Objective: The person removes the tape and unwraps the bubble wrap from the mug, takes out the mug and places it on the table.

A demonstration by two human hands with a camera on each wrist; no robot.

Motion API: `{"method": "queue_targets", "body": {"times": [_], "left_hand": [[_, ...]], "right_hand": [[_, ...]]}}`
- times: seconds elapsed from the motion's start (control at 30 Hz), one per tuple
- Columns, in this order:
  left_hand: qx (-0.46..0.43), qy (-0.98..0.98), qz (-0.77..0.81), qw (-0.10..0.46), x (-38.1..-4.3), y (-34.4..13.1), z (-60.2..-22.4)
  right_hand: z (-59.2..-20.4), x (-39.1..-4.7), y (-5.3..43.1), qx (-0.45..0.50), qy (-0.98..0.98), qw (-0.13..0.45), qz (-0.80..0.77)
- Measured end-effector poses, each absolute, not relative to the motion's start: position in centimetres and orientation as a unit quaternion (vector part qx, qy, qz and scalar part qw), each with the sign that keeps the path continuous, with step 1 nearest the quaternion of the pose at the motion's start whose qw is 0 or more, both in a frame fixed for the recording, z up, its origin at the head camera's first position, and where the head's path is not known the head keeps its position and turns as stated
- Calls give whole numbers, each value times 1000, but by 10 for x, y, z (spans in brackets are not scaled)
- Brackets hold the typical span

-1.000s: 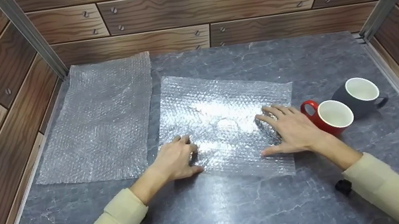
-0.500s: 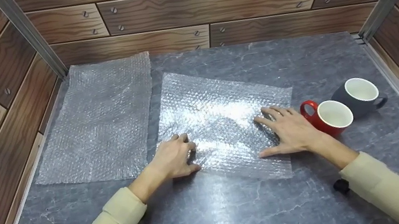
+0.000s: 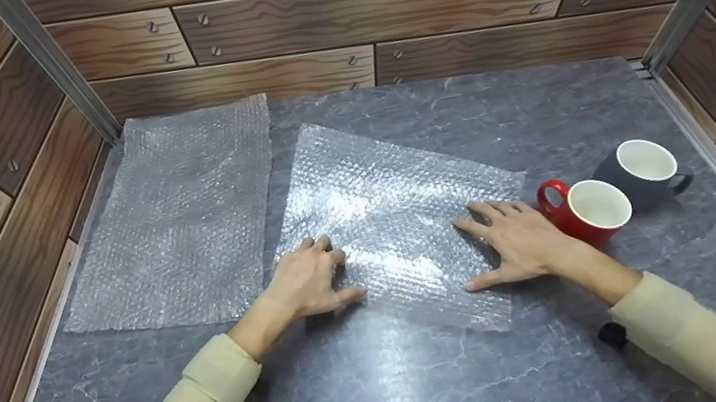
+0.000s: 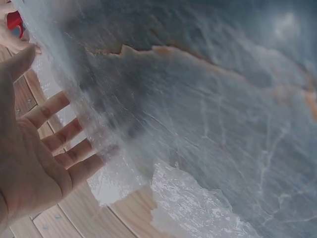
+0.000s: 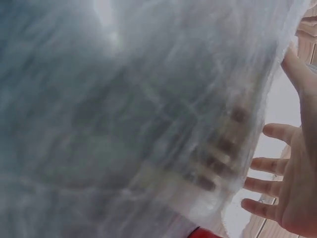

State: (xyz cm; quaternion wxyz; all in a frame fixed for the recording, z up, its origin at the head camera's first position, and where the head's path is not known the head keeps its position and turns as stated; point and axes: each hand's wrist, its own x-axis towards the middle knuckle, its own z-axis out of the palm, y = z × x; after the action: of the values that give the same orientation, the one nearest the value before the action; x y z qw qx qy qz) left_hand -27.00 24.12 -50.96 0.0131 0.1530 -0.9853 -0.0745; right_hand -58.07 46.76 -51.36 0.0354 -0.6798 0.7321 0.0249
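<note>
A clear sheet of bubble wrap (image 3: pixel 397 216) lies turned at an angle on the grey marbled table. My left hand (image 3: pixel 309 279) rests on its left edge, and the left wrist view shows those fingers (image 4: pixel 59 134) fairly straight against the plastic. On the right side of the sheet lies my right hand (image 3: pixel 516 239), thumb and fingers spread. In the right wrist view the right hand's fingers (image 5: pixel 265 186) are extended and touch the sheet. Just beyond this hand stands a red mug (image 3: pixel 576 225), white inside, upright, its handle toward the sheet.
A second bubble wrap sheet (image 3: pixel 177 218) lies flat at the left. Behind the red mug, at the right, stands a dark grey mug (image 3: pixel 628 186), also upright. Wood-patterned panels (image 3: pixel 383 8) and metal posts (image 3: pixel 54 63) bound the table at the back and sides.
The middle bubble wrap sheet has turned clockwise under my hands: its far left corner went right and its near right corner came toward me. Both hands stay almost in place; the mugs stand still.
</note>
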Motion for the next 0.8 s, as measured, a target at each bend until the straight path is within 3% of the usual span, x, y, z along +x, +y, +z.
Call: {"method": "queue_targets", "body": {"times": [0.6, 0.8], "left_hand": [[169, -984, -49, 20, -278, 233, -514], [182, -982, -43, 8, -281, 231, -512]], "right_hand": [[-502, -564, 475, -680, 729, 75, 33], [-502, -558, 476, -681, 729, 62, 35]]}}
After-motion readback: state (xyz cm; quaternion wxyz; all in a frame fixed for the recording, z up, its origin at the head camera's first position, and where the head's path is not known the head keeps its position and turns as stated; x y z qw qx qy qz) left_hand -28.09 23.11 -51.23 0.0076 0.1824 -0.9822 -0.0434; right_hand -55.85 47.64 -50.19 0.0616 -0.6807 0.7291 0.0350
